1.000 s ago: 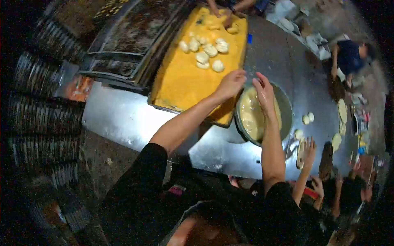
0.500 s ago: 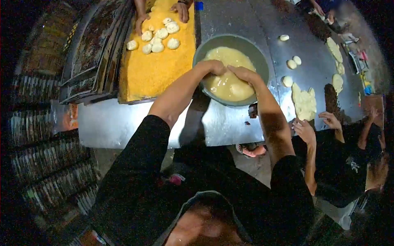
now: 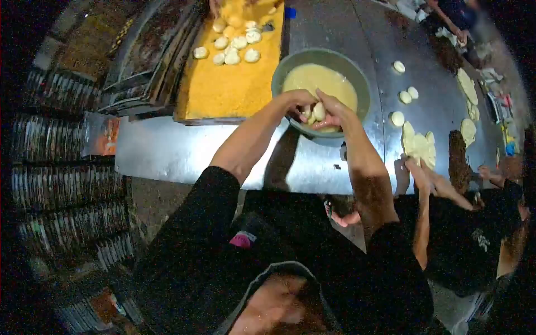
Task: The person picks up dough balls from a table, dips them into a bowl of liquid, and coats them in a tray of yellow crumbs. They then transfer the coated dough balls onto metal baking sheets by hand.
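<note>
A grey-green bowl point(image 3: 365, 97) of pale yellow liquid point(image 3: 321, 78) stands in front of me on the metal table. Above its near side, my left hand point(image 3: 300, 101) and my right hand point(image 3: 335, 109) are cupped together. Wet, pale dough balls point(image 3: 319, 111) show between their curled fingers. How many there are, and which hand bears each, is partly hidden.
Left of the bowl, a tray of yellow crumbs point(image 3: 223, 100) carries several dough balls point(image 3: 252, 55); another person's hands are blurred at its far end. Stacked trays point(image 3: 159, 72) stand beyond. To the right lie dough pieces point(image 3: 419, 146), dark filling point(image 3: 459, 156) and a co-worker's hands point(image 3: 421, 176).
My hands have come up out of the liquid towards the bowl's near rim, now with dough balls in them. The camera view has shifted. Crumbs now fly around the other person's hands at the tray.
</note>
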### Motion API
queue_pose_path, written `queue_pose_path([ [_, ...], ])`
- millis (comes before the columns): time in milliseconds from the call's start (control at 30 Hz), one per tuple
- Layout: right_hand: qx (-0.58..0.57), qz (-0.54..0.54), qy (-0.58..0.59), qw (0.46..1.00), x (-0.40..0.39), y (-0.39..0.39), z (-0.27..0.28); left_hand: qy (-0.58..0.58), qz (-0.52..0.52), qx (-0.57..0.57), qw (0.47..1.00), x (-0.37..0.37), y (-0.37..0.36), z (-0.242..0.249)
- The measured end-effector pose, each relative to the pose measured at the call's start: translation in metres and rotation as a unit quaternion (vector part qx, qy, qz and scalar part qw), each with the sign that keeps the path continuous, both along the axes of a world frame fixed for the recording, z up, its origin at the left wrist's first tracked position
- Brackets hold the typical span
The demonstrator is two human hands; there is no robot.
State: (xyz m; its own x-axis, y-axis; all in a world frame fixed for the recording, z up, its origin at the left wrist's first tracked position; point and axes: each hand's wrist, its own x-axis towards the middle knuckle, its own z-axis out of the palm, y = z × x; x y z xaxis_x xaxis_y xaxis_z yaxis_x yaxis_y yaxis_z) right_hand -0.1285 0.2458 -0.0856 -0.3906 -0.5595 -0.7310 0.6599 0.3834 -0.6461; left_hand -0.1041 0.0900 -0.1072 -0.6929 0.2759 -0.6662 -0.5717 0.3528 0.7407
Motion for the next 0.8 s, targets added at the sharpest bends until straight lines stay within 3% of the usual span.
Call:
queue_pose_path([
  [33,-0.037,-0.031,0.024,0.999,0.005,0.001,0.015,0.08,0.078,-0.021,0.994,0.0,0.003,0.004],
  [100,-0.072,-0.06,0.052,0.994,-0.009,0.003,0.02,0.19,0.087,-0.047,0.977,-0.004,-0.002,0.022],
  [167,-0.15,-0.12,0.082,0.978,-0.015,0.009,-0.017,0.165,-0.016,-0.115,0.979,-0.013,-0.003,0.04],
  [200,-0.084,-0.121,0.098,0.984,-0.01,0.003,-0.003,0.162,-0.01,-0.153,0.975,-0.018,0.001,0.027],
  [233,-0.089,-0.113,0.11,0.983,-0.013,-0.001,0.008,0.174,-0.002,-0.157,0.972,-0.026,0.001,0.026],
  [300,-0.096,-0.146,0.196,0.965,0.009,0.0,0.015,0.335,-0.002,-0.25,0.908,-0.014,0.006,0.015],
  [333,-0.066,-0.122,0.192,0.972,0.007,0.0,0.017,0.335,0.052,-0.224,0.914,-0.004,0.008,0.023],
  [433,-0.101,-0.116,0.206,0.966,0.021,-0.013,0.034,0.305,0.071,-0.213,0.926,0.029,-0.01,0.062],
  [467,-0.091,-0.108,0.234,0.962,0.028,-0.026,0.05,0.236,0.137,-0.124,0.954,0.042,-0.022,0.081],
  [500,-0.097,-0.099,0.237,0.961,0.027,-0.044,0.055,0.24,0.146,-0.129,0.951,0.046,-0.041,0.085],
  [567,-0.174,-0.06,0.361,0.914,0.019,-0.085,0.061,0.293,0.217,-0.048,0.93,0.049,-0.083,0.092],
  [600,-0.214,-0.037,0.404,0.889,0.002,-0.109,0.054,0.298,0.236,0.052,0.924,0.041,-0.109,0.094],
  [633,-0.193,-0.079,0.34,0.917,0.003,-0.137,0.078,0.3,0.252,0.151,0.908,0.034,-0.137,0.095],
  [700,-0.321,-0.171,0.301,0.882,-0.014,-0.195,0.068,0.26,0.374,0.188,0.87,0.051,-0.176,0.122],
  [733,-0.317,-0.169,0.297,0.884,-0.029,-0.214,0.038,0.286,0.37,0.086,0.88,0.038,-0.212,0.089],
  [767,-0.188,-0.125,0.426,0.876,-0.049,-0.226,-0.007,0.359,0.343,-0.056,0.866,0.041,-0.242,0.062],
  [800,-0.054,-0.075,0.542,0.835,-0.059,-0.237,-0.035,0.294,0.332,-0.243,0.863,0.056,-0.262,0.041],
])
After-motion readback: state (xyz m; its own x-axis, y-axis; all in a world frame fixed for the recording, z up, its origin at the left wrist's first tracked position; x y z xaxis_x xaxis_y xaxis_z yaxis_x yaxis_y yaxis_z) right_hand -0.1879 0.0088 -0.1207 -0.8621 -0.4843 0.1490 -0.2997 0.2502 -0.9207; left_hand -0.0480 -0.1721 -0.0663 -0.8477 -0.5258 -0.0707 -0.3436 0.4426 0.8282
